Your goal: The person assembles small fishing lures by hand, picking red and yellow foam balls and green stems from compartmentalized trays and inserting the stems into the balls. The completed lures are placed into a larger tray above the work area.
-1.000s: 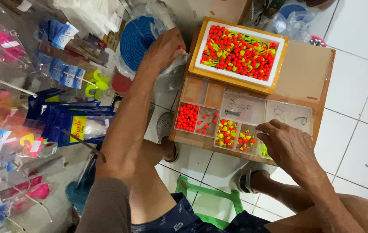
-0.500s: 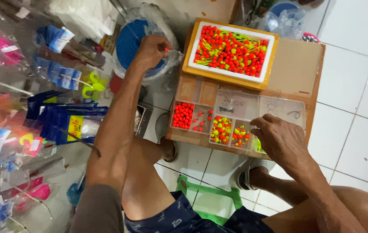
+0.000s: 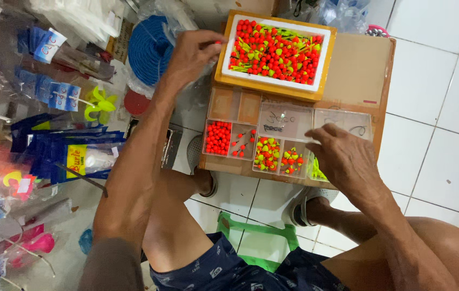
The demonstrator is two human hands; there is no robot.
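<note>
Fingers (image 3: 210, 44) pinch a bead — cardboard box (image 3: 359, 70), white tiled floor (image 3: 434, 134).

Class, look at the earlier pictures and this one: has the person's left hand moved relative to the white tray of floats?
Yes. The left hand has moved toward the white tray, from the blue rope coil to the tray's left edge.

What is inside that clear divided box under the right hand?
The clear divided box holds red-orange beads in one cell and mixed orange and yellow-green floats in others. The right hand covers the cells beneath it, so their contents are hidden.
</note>
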